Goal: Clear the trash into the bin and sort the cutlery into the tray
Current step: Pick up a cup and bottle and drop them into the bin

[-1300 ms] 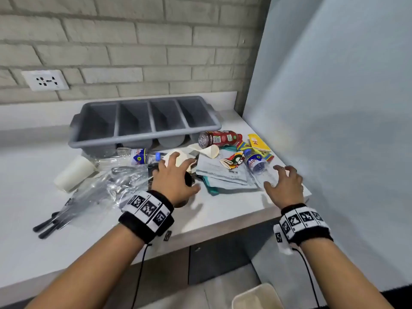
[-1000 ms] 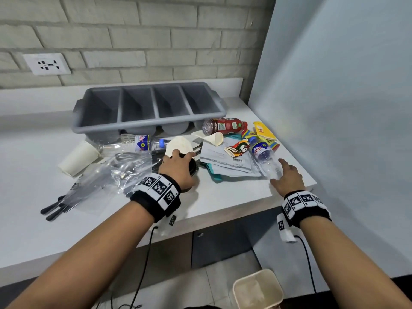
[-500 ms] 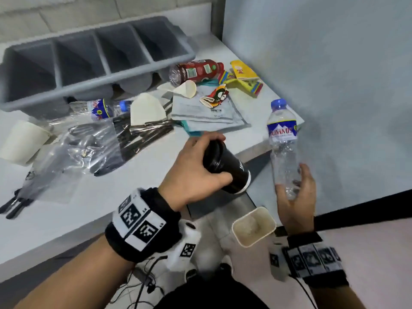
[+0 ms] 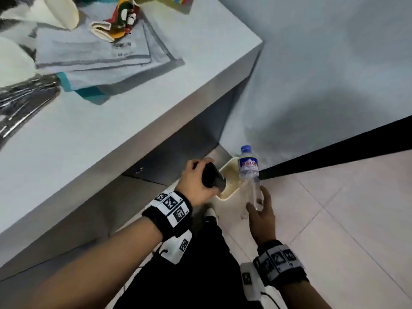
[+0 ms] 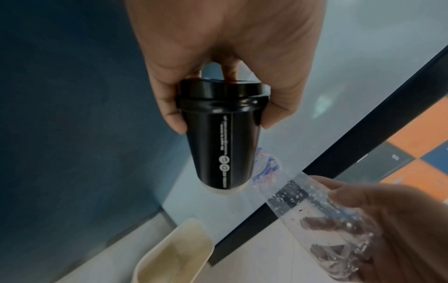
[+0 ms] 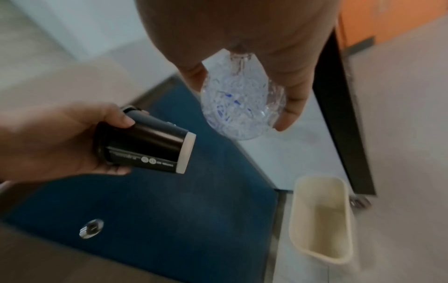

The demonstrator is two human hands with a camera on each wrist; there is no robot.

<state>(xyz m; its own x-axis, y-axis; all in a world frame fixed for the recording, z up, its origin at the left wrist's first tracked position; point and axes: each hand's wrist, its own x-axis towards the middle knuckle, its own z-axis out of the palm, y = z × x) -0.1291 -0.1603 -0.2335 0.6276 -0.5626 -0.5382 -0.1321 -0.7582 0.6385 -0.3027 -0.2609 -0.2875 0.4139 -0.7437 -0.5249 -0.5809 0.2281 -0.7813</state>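
My left hand (image 4: 196, 181) grips a black lidded cup (image 4: 213, 179) by its lid end, tipped with its base toward the cream bin (image 4: 230, 175) on the floor. The left wrist view shows the cup (image 5: 221, 137) between thumb and fingers, above the bin (image 5: 174, 254). A clear water bottle (image 4: 249, 175) with a blue cap is held near its base by my right hand (image 4: 259, 210), upright beside the bin. In the right wrist view the bottle (image 6: 242, 107) sits in my curled fingers, above and left of the bin (image 6: 322, 220), with the cup (image 6: 145, 145) at the left.
The white counter (image 4: 100, 126) fills the upper left, bearing folded papers (image 4: 100, 52), a crumpled colourful wrapper (image 4: 118, 21), paper cones (image 4: 60, 12) and bagged cutlery (image 4: 20, 101). A grey wall (image 4: 323, 74) with a black skirting (image 4: 334, 150) stands right. Tiled floor (image 4: 345, 219) lies below.
Both hands took the cup and the bottle off the counter and lowered them past its edge. They now hang just above the bin on the floor.
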